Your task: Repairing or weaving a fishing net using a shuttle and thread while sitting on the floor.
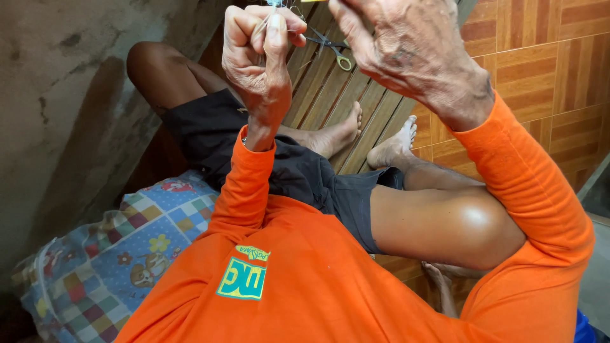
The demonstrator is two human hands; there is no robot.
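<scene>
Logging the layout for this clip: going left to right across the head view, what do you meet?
Rough grey wall → patterned cushion → left hand, pinching something thin → scissors on the wooden slats → right hand → tiled wall.

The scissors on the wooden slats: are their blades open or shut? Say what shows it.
Open. The scissors lie flat on the wooden slats, blades spread apart in a narrow V toward the left hand, yellow-green loop handle nearest the feet.
</scene>
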